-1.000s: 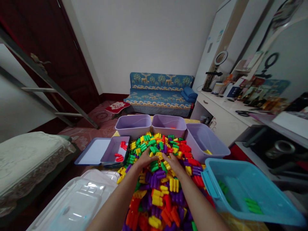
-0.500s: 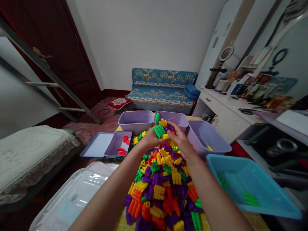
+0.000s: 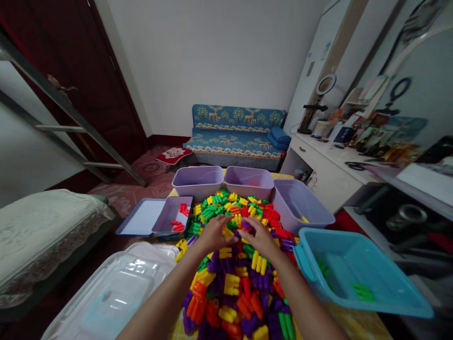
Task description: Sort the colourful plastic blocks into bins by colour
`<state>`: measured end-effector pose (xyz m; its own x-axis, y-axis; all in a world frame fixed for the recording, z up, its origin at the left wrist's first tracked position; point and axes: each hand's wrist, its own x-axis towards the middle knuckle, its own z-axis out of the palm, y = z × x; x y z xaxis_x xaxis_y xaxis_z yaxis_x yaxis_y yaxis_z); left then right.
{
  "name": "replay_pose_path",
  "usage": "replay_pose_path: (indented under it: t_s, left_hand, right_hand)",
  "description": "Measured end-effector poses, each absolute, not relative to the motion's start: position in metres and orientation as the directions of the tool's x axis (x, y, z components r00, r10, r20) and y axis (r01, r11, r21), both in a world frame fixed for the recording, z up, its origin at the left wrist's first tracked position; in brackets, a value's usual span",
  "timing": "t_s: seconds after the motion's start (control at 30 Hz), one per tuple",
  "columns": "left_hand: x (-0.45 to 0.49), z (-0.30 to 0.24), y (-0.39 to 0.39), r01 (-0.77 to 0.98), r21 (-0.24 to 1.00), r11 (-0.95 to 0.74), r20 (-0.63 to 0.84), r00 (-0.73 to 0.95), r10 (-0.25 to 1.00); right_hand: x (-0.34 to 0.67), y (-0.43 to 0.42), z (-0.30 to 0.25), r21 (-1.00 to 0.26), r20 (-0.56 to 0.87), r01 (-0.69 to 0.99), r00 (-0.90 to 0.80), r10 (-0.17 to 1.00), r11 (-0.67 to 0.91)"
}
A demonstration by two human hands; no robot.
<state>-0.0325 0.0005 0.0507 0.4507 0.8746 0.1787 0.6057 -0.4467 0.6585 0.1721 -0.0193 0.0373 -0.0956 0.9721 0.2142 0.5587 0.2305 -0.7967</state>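
Note:
A wide heap of plastic toy building pieces (image 3: 231, 284) in yellow, green, purple, orange and red covers the table in front of me. My left hand (image 3: 216, 234) rests over the middle of the heap, thumb and fingers apart and curved toward the right. Facing it, my right hand (image 3: 261, 237) has its fingers spread and curved toward the left. Between the two hands lie a few yellow and purple pieces, and neither hand is closed round one. The undersides of the fingers are partly hidden.
Behind the heap stand a left lilac bin (image 3: 198, 189), a middle lilac bin (image 3: 249, 189) and a right lilac bin (image 3: 288, 212). A shallow box (image 3: 159, 225) holds red pieces; a blue tub (image 3: 354, 302) holds green ones. A clear lid (image 3: 123, 278) lies front left.
Both hands have come lower and nearer to me. Pieces that were lifted between them, green and yellow, have dropped onto the heap, whose far part now shows spread out.

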Motion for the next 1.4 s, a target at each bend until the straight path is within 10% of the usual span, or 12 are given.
replay_pose_path:
  t_s: [0.17,0.9,1.4]
  left_hand:
    - [-0.034,0.006,-0.025,0.79,0.5,-0.354,0.148,0.324,0.934]
    - [-0.035,-0.014,-0.013,0.664,0.68,-0.312,0.219,0.221,0.95]
    - [-0.033,-0.015,-0.008,0.614,0.782,-0.109,0.06,0.1,0.993]
  right_hand:
    - [0.172,-0.048,-0.021,-0.669,0.312,0.701,-0.035,0.95,0.245]
    - [0.157,-0.055,-0.006,-0.538,0.5,0.783,-0.002,0.866,0.312]
    - [0.157,-0.036,0.0,-0.947,0.197,0.306,0.299,0.934,0.102]
